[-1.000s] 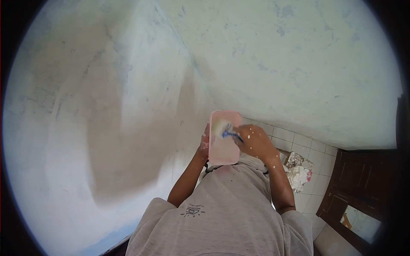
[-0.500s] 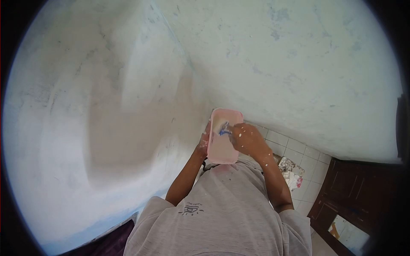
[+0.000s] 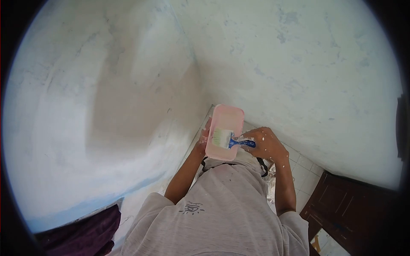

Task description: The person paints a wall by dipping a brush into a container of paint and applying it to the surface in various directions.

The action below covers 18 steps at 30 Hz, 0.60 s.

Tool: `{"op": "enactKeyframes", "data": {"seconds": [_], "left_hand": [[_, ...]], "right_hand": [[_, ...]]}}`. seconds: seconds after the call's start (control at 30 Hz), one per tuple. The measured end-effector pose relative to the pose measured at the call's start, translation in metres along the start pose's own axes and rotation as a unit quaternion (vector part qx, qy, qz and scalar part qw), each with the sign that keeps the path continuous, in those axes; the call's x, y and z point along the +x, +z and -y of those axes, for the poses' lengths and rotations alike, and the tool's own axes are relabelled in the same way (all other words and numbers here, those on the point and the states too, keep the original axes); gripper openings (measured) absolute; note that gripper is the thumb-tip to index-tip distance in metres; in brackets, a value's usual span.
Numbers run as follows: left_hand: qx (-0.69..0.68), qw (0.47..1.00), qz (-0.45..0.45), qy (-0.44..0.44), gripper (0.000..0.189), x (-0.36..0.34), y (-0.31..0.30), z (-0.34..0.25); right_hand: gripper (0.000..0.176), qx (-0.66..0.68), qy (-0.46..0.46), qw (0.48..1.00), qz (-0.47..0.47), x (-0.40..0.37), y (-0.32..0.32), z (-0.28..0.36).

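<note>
My left hand (image 3: 204,135) holds a pink plastic tub (image 3: 220,154) by its left side, with part of the hand hidden beneath it. Pale paint lies inside. In my right hand (image 3: 268,144), closed around the blue handle, is a wide paintbrush (image 3: 224,137). Its bristles, coated in pale paint, lie over the middle of the tub and point left. White paint specks dot the back of my right hand.
Two pale, patchy walls, one at left (image 3: 128,106) and one at right (image 3: 273,64), meet in a corner ahead. White floor tiles (image 3: 303,175) show at right, near a dark brown door (image 3: 337,200). Purple cloth (image 3: 89,230) hangs at lower left.
The brush has turned from steeply down in the tub to lying flatter across it, its handle pointing right. My right hand has moved right and slightly down, and the view has shifted.
</note>
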<state>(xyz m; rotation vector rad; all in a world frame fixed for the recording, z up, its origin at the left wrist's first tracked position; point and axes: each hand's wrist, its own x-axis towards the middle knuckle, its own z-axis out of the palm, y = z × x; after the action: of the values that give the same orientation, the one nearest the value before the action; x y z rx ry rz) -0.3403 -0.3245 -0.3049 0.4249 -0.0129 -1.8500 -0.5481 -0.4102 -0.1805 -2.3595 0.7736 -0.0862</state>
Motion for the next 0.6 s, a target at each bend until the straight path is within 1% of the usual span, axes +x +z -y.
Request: {"op": "enactKeyframes", "data": {"seconds": [0.13,0.2,0.23,0.3,0.33,0.4,0.43,0.5,0.53,0.57,0.6], "left_hand": [[-0.01,1.0,0.016,-0.013,0.057,0.002,0.007,0.001],[0.1,0.995,0.004,0.029,0.061,0.007,-0.003,0.007],[0.101,0.994,0.006,0.029,0.061,0.006,-0.008,0.01],[0.131,0.988,0.005,0.083,0.06,0.005,-0.017,0.018],[0.131,0.988,0.007,0.082,0.06,0.005,-0.024,0.021],[-0.003,0.995,0.095,0.022,0.058,0.005,-0.024,0.021],[-0.003,0.995,0.096,0.022,0.058,0.006,-0.022,0.02],[-0.023,0.999,0.048,0.005,0.056,0.006,-0.018,0.018],[-0.023,0.999,0.047,0.004,0.056,0.006,-0.025,0.023],[0.068,0.996,0.008,0.059,0.057,0.007,-0.038,0.03],[0.159,0.98,-0.031,0.112,0.057,0.009,-0.049,0.035]], "right_hand": [[0.031,0.001,-0.01,0.999,0.038,0.008,-0.004,-0.005],[0.029,0.026,-0.044,0.999,0.015,0.008,-0.003,-0.005],[0.029,0.025,-0.044,0.999,0.013,0.008,-0.001,-0.005],[0.029,0.031,-0.065,0.997,-0.015,0.007,0.004,-0.004],[0.029,0.028,-0.064,0.997,-0.016,0.005,0.007,-0.002],[0.028,0.058,-0.07,0.995,-0.041,0.005,0.006,-0.001],[0.028,0.058,-0.071,0.995,-0.042,0.005,0.007,-0.002],[0.028,0.061,-0.038,0.997,-0.037,0.006,0.011,-0.004],[0.028,0.061,-0.037,0.997,-0.037,0.005,0.011,-0.001],[0.029,0.05,-0.033,0.997,-0.041,0.004,0.009,0.002],[0.029,0.037,-0.029,0.998,-0.047,0.005,0.008,0.004]]}}
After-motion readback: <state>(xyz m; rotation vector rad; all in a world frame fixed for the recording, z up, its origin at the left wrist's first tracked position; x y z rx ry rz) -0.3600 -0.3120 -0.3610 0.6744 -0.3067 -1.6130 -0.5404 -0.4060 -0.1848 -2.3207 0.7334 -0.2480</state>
